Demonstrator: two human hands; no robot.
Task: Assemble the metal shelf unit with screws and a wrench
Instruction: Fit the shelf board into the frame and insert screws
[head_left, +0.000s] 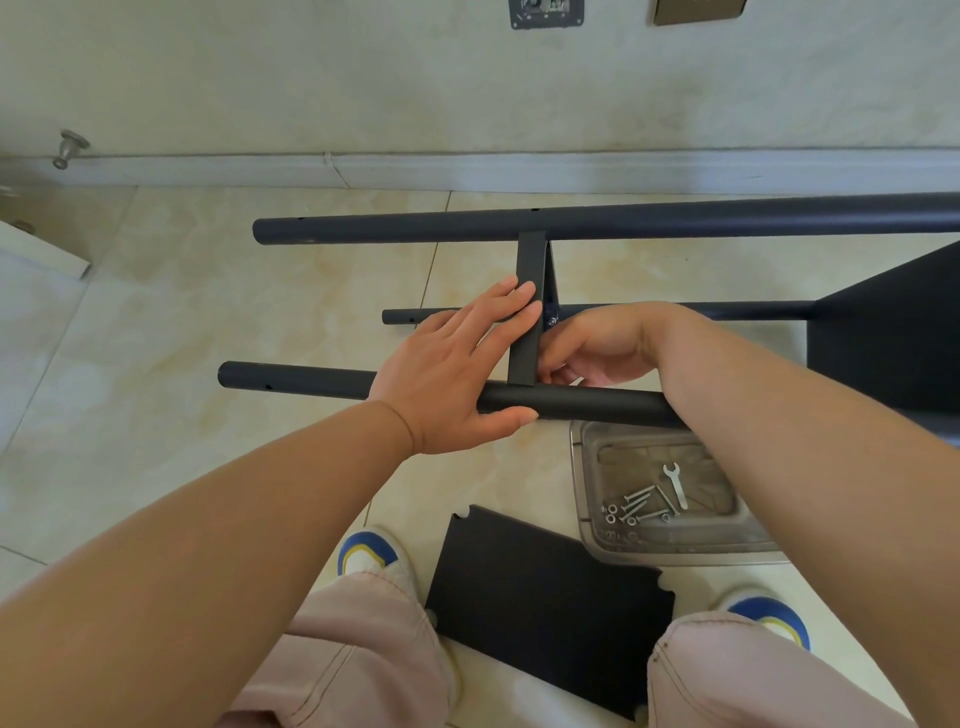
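Left hand (457, 364) lies flat against the shelf panel (530, 306); right hand (597, 348) curls beneath it, grasp indeterminate. Clear plastic tray (587, 499) holds wrench (674, 483), screws (641, 501). Tiled floor (182, 291).

The fingertips of the right hand (597, 353) are tucked behind the upright black metal shelf panel (530, 306), so what they hold cannot be told. The long dark metal tube (571, 223) nearest the wall and the large black metal shelf (893, 338) run off the right edge. The right forearm covers part of the clear plastic tray (670, 540).
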